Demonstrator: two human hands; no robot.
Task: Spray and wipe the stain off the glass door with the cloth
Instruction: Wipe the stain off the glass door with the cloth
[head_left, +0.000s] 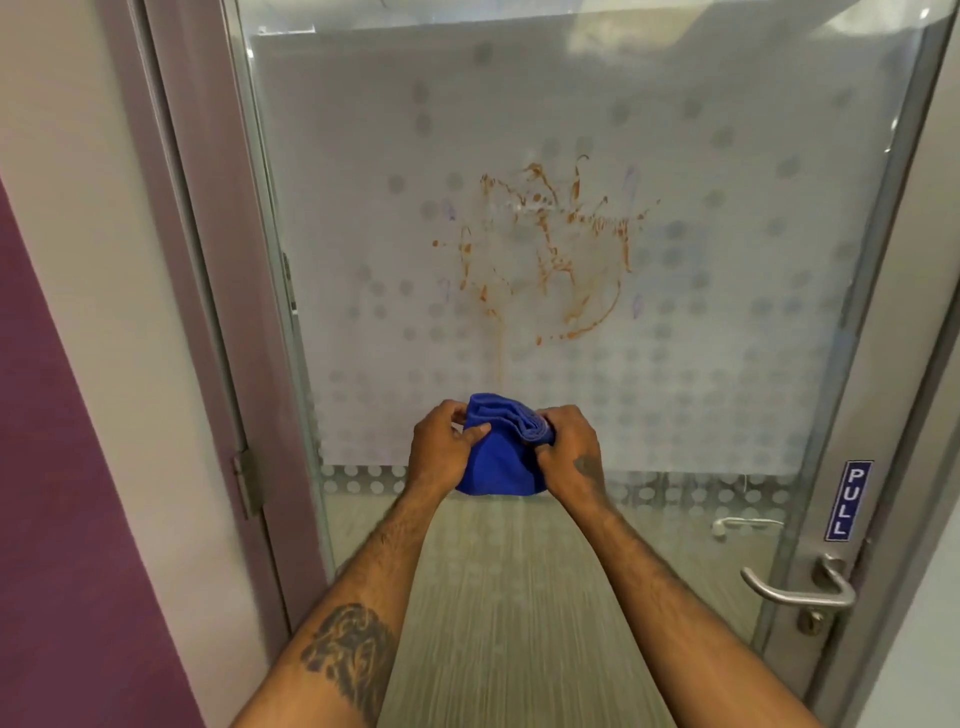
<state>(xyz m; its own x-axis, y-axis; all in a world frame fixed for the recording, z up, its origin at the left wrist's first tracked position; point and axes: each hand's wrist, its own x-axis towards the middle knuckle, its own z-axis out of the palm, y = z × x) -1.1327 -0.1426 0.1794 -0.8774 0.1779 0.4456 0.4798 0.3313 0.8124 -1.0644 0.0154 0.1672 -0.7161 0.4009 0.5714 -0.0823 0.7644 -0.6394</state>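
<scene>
A frosted glass door (363, 156) with a dotted pattern fills the view. An orange-brown smeared stain (550, 249) spreads across its middle, with one thin drip running down from it. Below the stain I hold a bunched blue cloth (498, 457) in front of the glass with both hands. My left hand (441, 447) grips its left side and my right hand (569, 449) pinches its folded right edge. No spray bottle is in view.
A metal lever handle (800, 590) and a blue PULL sign (849, 500) sit at the door's right edge. The grey door frame with a hinge (248, 483) runs down the left, beside a white and purple wall (62, 467).
</scene>
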